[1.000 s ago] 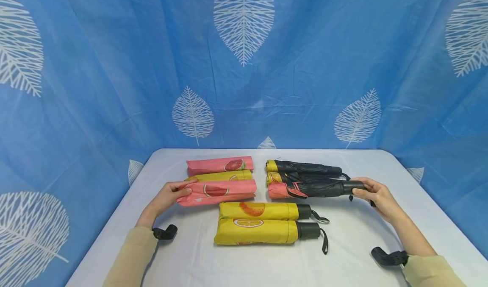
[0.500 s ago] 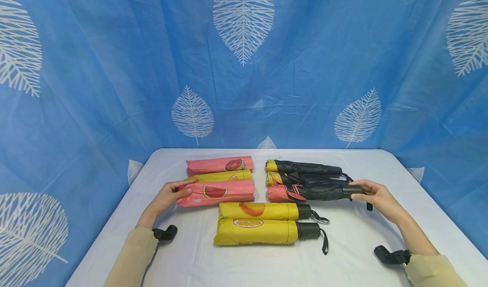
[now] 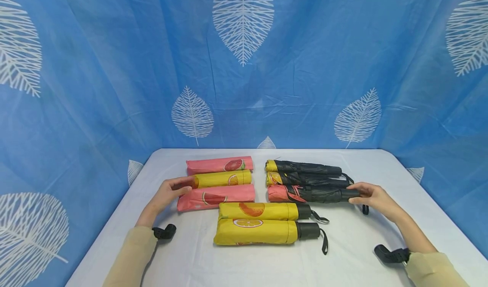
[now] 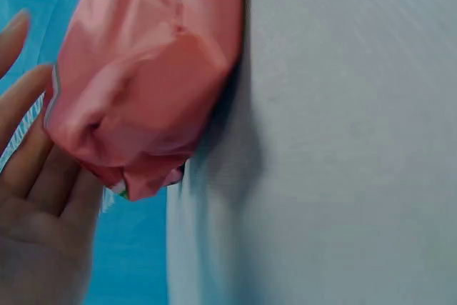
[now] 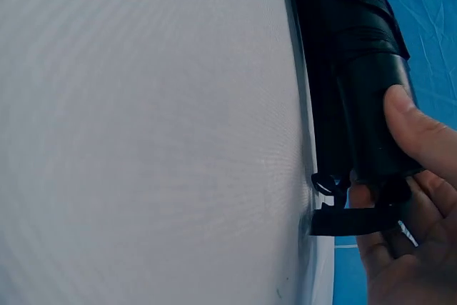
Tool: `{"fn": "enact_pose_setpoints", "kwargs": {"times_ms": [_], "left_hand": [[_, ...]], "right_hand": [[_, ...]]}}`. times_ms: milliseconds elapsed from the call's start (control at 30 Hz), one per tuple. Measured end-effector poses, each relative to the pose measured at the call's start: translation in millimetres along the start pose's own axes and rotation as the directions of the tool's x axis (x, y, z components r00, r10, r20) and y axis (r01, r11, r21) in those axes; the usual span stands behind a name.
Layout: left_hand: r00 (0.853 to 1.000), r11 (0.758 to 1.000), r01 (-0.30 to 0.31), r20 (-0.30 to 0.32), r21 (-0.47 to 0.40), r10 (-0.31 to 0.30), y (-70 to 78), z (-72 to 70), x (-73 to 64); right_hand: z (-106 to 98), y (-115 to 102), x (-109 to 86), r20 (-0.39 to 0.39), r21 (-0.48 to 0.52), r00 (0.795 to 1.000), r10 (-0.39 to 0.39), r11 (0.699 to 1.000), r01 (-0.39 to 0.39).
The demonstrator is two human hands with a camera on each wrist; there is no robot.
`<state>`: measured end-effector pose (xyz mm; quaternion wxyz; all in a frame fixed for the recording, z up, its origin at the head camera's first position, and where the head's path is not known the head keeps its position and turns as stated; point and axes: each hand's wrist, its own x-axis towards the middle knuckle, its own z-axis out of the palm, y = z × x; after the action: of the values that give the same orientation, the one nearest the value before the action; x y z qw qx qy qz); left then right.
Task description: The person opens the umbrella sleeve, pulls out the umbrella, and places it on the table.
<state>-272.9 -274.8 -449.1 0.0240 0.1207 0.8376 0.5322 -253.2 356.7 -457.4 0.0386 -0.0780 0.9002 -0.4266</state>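
Observation:
My left hand [image 3: 164,198] is just off the left end of a pink umbrella sleeve [image 3: 232,193] with a watermelon print, which lies on the table. In the left wrist view its fingers [image 4: 25,116] are extended beside the bunched pink end, thumb apart. At the right, my right hand [image 3: 375,198] pinches the black handle [image 5: 375,119] of a folded umbrella [image 3: 320,195] with a pink-trimmed tip. Its thumb presses the handle's side, with the other fingers partly hidden behind. A wrist strap [image 5: 350,221] hangs from that handle.
Behind the pink sleeve lie a yellow sleeve [image 3: 221,178] and another pink one [image 3: 219,164]. Two more black umbrellas [image 3: 305,167] with yellow tips lie behind the held one. In front are two umbrellas in yellow sleeves [image 3: 255,231]. Blue leaf-print cloth [image 3: 305,87] surrounds the white table [image 3: 183,253].
The pink sleeve has come down onto the table, slightly nearer me, and my left hand has let go. My right hand has lowered the black umbrella's handle end and shifted slightly left.

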Motion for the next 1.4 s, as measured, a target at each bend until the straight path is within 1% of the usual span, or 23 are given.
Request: {"fn": "enact_pose_setpoints", "kwargs": {"times_ms": [67, 133, 167, 233, 267, 333, 433, 500, 567, 600, 733, 800, 833, 900, 933, 1000, 1067, 1167, 1233, 1300, 1400], "left_hand": [[0.999, 0.999, -0.029, -0.038, 0.012, 0.03, 4.9, 0.3, 1.2], [0.995, 0.997, -0.073, -0.071, 0.022, 0.075, 10.9, 1.6, 1.9], [0.992, 0.995, -0.094, -0.08, 0.02, 0.095, 14.5, 2.9, 2.3], [0.987, 0.99, -0.143, -0.07, 0.004, 0.142, 21.7, 6.7, 2.7], [0.985, 0.987, -0.163, -0.059, -0.006, 0.163, 25.1, 9.5, 2.9], [0.982, 0.981, -0.189, -0.014, -0.043, 0.188, 32.0, 17.2, 3.7], [0.978, 0.977, -0.178, 0.088, -0.115, 0.189, 39.9, 32.5, 6.0], [0.969, 0.977, -0.157, 0.168, -0.142, 0.18, 44.6, 44.3, 6.9], [0.951, 0.978, -0.136, 0.255, -0.156, 0.173, 48.4, 56.1, 7.4], [0.94, 0.98, -0.124, 0.297, -0.157, 0.167, 54.1, 61.7, 6.2], [0.892, 0.984, -0.126, 0.421, -0.126, 0.168, 56.3, 82.8, 7.8], [0.87, 0.986, -0.146, 0.464, -0.079, 0.165, 54.9, 90.2, 8.7], [0.861, 0.984, -0.169, 0.479, -0.05, 0.173, 49.5, 93.3, 10.9], [0.846, 0.98, -0.198, 0.505, -0.004, 0.173, 46.8, 97.0, 12.2], [0.84, 0.977, -0.212, 0.513, 0.016, 0.174, 45.3, 98.0, 12.7], [0.833, 0.97, -0.239, 0.523, 0.042, 0.182, 43.0, 99.5, 13.7], [0.826, 0.967, -0.248, 0.532, 0.048, 0.186, 41.3, 100.4, 14.7], [0.818, 0.963, -0.254, 0.551, 0.085, 0.167, 38.5, 101.9, 15.4], [0.818, 0.966, -0.235, 0.558, 0.107, 0.137, 37.1, 103.1, 15.4], [0.823, 0.967, -0.214, 0.558, 0.134, 0.105, 36.3, 104.1, 15.0], [0.83, 0.968, -0.198, 0.552, 0.152, 0.083, 37.0, 105.9, 14.6]], "right_hand": [[0.9, 0.5, -0.3, -0.008, -0.033, 1.0, -0.005, 0.999, 0.004], [2.0, 0.6, -0.7, -0.013, -0.061, 1.0, -0.009, 0.998, 0.009], [2.6, 0.6, -0.8, -0.014, -0.073, 1.0, -0.014, 0.997, 0.013], [4.0, 0.4, -1.1, -0.017, -0.094, 1.0, -0.019, 0.995, 0.017], [4.5, 0.2, -1.3, -0.017, -0.099, 1.0, -0.022, 0.995, 0.02], [5.4, -0.1, -1.4, -0.013, -0.112, 0.999, -0.029, 0.993, 0.027], [6.2, 0.9, -1.3, -0.02, -0.141, 0.999, -0.026, 0.99, 0.023], [6.4, 2.3, -1.0, -0.02, -0.159, 0.999, -0.032, 0.987, 0.028], [6.5, 3.9, -0.4, -0.019, -0.164, 0.999, -0.038, 0.986, 0.034], [6.5, 4.8, 0.0, -0.018, -0.166, 0.999, -0.043, 0.985, 0.039], [6.3, 6.3, 1.3, -0.015, -0.165, 0.998, -0.055, 0.985, 0.052], [6.1, 6.1, 1.4, -0.011, -0.161, 0.999, -0.053, 0.986, 0.051], [6.1, 5.9, 1.3, -0.01, -0.16, 0.999, -0.051, 0.986, 0.048], [6.0, 5.6, 0.8, -0.009, -0.159, 0.999, -0.044, 0.986, 0.042], [6.0, 5.5, 0.5, -0.007, -0.158, 0.999, -0.044, 0.987, 0.042], [5.4, 5.6, -0.1, -0.003, -0.154, 0.999, -0.047, 0.987, 0.046], [3.9, 5.7, -1.1, -0.003, -0.141, 0.999, -0.047, 0.989, 0.046], [0.0, 5.4, -2.9, 0.003, -0.107, 0.998, -0.058, 0.993, 0.057], [-3.1, 5.2, -4.1, 0.0, -0.078, 0.998, -0.063, 0.995, 0.063], [-5.8, 4.8, -5.1, -0.004, -0.052, 0.997, -0.073, 0.996, 0.072], [-9.4, 3.2, -6.4, -0.016, -0.01, 0.997, -0.079, 0.997, 0.079]]}}
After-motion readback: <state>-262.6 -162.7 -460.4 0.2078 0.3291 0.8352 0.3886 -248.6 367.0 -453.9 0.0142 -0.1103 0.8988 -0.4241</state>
